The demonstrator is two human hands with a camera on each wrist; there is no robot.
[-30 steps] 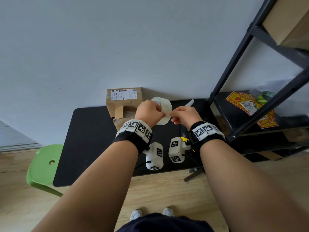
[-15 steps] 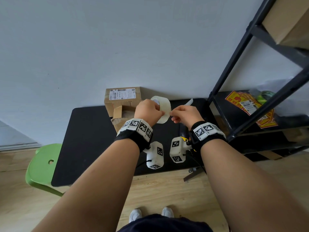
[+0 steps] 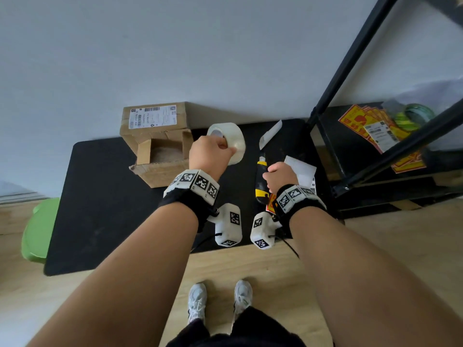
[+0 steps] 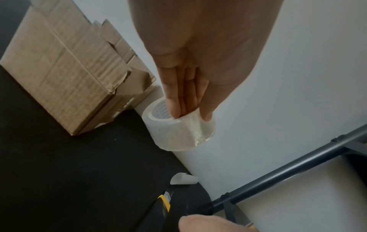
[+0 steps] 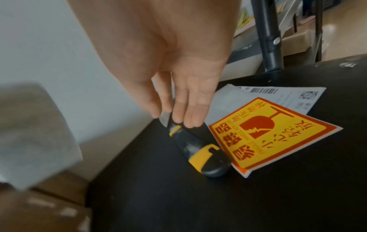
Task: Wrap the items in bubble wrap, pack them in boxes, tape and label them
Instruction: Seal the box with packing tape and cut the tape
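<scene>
A roll of clear packing tape (image 3: 234,136) (image 4: 178,133) hangs from my left hand (image 3: 208,156) (image 4: 188,94), fingers inside its core and thumb on the outer face, beside the open cardboard box (image 3: 160,159) (image 4: 59,78). On the black table (image 3: 100,209) lies a black-and-yellow utility knife (image 3: 260,186) (image 5: 198,149). My right hand (image 3: 278,174) (image 5: 178,113) pinches its blade end between thumb and fingers, while the knife's rear end rests on the table.
A sealed, labelled box (image 3: 155,116) stands behind the open one. A yellow fragile sticker (image 5: 268,133), a shipping label (image 5: 278,94) and a curled paper strip (image 3: 270,132) lie near the knife. A black shelf frame (image 3: 350,58) with more stickers (image 3: 370,126) stands right, a green stool (image 3: 37,234) left.
My right hand let go of the tape end and dropped to the knife on the table. My left hand lowered the roll toward the table beside the open box.
</scene>
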